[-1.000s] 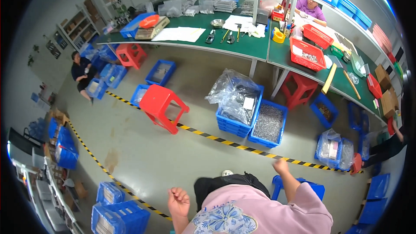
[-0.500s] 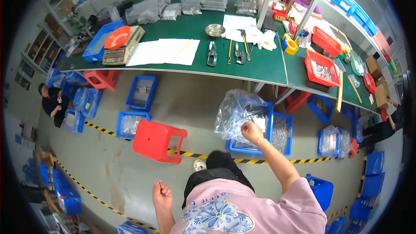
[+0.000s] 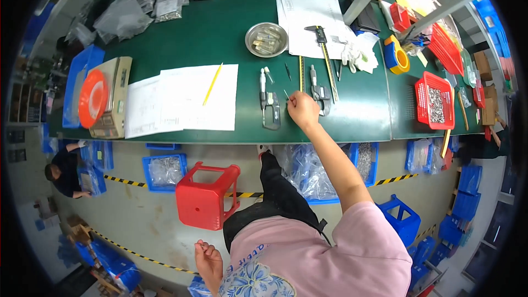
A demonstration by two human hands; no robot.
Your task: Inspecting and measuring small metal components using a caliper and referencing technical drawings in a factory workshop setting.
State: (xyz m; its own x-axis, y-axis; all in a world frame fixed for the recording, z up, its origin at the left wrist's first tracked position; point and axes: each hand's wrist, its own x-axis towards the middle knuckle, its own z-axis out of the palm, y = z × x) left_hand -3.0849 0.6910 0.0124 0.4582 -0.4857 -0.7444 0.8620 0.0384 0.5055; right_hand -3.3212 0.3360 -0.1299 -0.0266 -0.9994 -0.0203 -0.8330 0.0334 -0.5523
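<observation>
My right hand (image 3: 303, 109) reaches over the front of the green table, fingers pinched on a small thin pin (image 3: 286, 95) that pokes out past the fingertips. Left of it lies a digital micrometer (image 3: 270, 111), with a small clear tube (image 3: 268, 75) by its top. A second micrometer (image 3: 320, 92) rests just to the right, near a yellow ruler (image 3: 301, 71) and a caliper (image 3: 325, 55). Beyond the hand stands a metal bowl (image 3: 249, 40) with several small tubes inside. Down by my body, my left hand (image 3: 209, 262) has curled fingers; whatever they hold is hidden.
Papers (image 3: 187, 110) with a yellow pencil (image 3: 213, 83) lie to the left, beside a scale (image 3: 114, 111) bearing an orange tray (image 3: 93, 98). A red basket (image 3: 422, 102) of metal parts sits right. A red stool (image 3: 201, 203) and a plastic-lined blue bin (image 3: 323, 201) are below the table edge.
My right hand has moved up from the plastic-lined bin to the tabletop by the micrometers, with a thin pin now showing in its fingers. I have come closer to the table.
</observation>
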